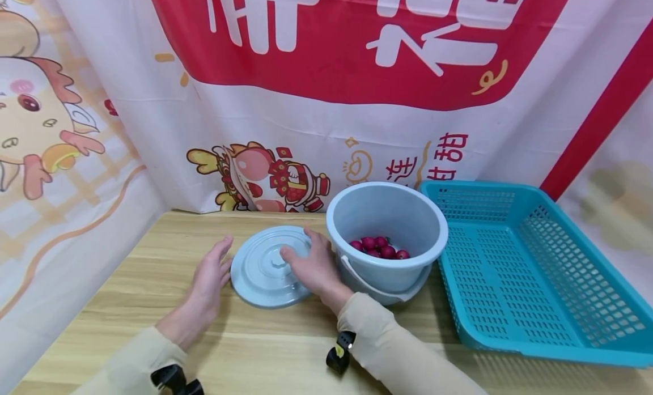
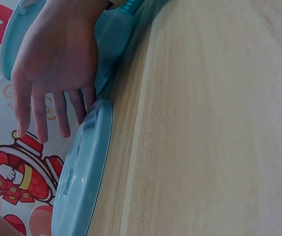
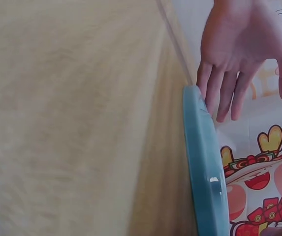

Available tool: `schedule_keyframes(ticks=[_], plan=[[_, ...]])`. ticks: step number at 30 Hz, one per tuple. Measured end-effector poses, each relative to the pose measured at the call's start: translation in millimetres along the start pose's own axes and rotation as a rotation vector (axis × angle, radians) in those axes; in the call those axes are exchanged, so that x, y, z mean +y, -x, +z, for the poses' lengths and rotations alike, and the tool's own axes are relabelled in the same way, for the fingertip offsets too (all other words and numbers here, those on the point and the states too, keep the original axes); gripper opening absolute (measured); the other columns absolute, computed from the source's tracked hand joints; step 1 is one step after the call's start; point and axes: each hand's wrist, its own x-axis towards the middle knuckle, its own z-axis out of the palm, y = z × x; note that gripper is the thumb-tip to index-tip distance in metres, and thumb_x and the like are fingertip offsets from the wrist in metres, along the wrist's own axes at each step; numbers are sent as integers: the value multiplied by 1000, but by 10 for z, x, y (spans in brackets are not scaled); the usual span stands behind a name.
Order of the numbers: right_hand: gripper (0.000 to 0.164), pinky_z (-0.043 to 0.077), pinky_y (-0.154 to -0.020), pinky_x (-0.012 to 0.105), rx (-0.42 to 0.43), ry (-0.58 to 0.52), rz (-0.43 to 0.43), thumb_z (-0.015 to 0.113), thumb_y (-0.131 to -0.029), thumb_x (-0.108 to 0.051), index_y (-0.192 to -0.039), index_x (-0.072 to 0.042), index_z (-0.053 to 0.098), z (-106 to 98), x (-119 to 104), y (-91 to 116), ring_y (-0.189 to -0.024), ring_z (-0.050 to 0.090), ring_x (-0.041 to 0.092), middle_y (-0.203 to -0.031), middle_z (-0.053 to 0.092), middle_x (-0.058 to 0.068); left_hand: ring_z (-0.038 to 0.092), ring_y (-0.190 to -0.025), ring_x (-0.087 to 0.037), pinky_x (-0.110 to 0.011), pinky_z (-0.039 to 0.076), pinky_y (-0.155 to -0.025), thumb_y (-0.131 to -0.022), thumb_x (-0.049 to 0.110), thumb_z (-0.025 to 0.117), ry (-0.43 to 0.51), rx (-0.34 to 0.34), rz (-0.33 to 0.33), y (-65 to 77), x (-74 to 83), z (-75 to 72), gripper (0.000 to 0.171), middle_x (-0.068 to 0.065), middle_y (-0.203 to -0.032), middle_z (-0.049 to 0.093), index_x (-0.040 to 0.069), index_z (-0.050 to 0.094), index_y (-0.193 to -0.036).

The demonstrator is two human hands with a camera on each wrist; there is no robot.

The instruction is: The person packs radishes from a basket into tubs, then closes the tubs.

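Note:
A round light-blue lid [image 1: 267, 264] with a small central knob lies on the wooden table. At its left edge my left hand [image 1: 206, 281] stands on its side, palm inward, fingers extended at the rim. On the opposite side my right hand [image 1: 321, 270] has its fingers extended by the lid's right edge, the thumb out above the lid. In the left wrist view the right hand [image 2: 57, 59] shows straight fingers, the little finger right at the rim. The right wrist view has the left hand [image 3: 244, 44] likewise straight-fingered at the lid's rim.
Right beside the right hand is a light-blue bucket [image 1: 403, 276] with its handle down in front. Several small dark-red round fruits or radishes [image 1: 377, 246] lie inside it. A turquoise plastic basket [image 1: 492, 276] stands to the right. A printed cloth [image 1: 285, 117] hangs behind the table.

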Motion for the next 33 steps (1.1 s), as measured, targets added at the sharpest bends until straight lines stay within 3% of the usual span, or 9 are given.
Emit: schedule_keyframes(ticks=[5, 12, 16, 23, 30, 33], plan=[[73, 35, -128, 57, 34, 20, -16, 73, -99, -41, -161, -19, 43, 31, 33, 11, -155, 40, 35, -168, 38, 13, 10, -168, -34, -50, 10, -138, -109, 57, 43, 15, 50, -10, -6, -3, 34, 74, -6, -180, 3, 22, 19, -170], [68, 34, -129, 57, 69, -45, -13, 77, -96, -28, -157, -19, 48, 47, 47, 15, -154, 42, 34, -165, 42, 11, 11, -167, -35, -50, 8, -138, -107, 59, 48, 47, 91, -16, 11, 31, 57, 77, -11, -180, 1, 21, 24, -169], [68, 33, -129, 58, 84, -65, -20, 79, -94, -23, -156, -20, 50, 48, 59, 12, -154, 41, 34, -165, 41, 11, 14, -167, -34, -49, 9, -138, -106, 60, 50, 75, 114, -15, 17, 55, 69, 82, -12, -180, 3, 17, 21, -170], [67, 34, -129, 55, 112, -57, -47, 80, -93, -18, -153, -20, 52, 52, 80, 8, -152, 43, 32, -164, 43, 10, 22, -165, -33, -47, 20, -136, -105, 56, 55, 128, 151, -11, -8, 72, 35, 88, -10, -180, 6, 12, 15, -170], [68, 35, -129, 54, 125, -79, -34, 81, -92, -15, -154, -20, 52, 81, 75, 3, -152, 44, 30, -161, 46, 8, 27, -163, -30, -44, 24, -135, -109, 40, 54, 85, 164, -23, -25, 42, -31, 66, -5, -178, 17, 13, 33, -165], [69, 35, -129, 53, 132, -94, -30, 81, -91, -12, -154, -20, 52, 94, 59, 2, -152, 44, 30, -161, 46, 8, 36, -159, -23, -39, 30, -133, -108, 37, 57, 51, 198, -33, -38, 37, -47, 62, -9, -174, 31, 10, 41, -161]])
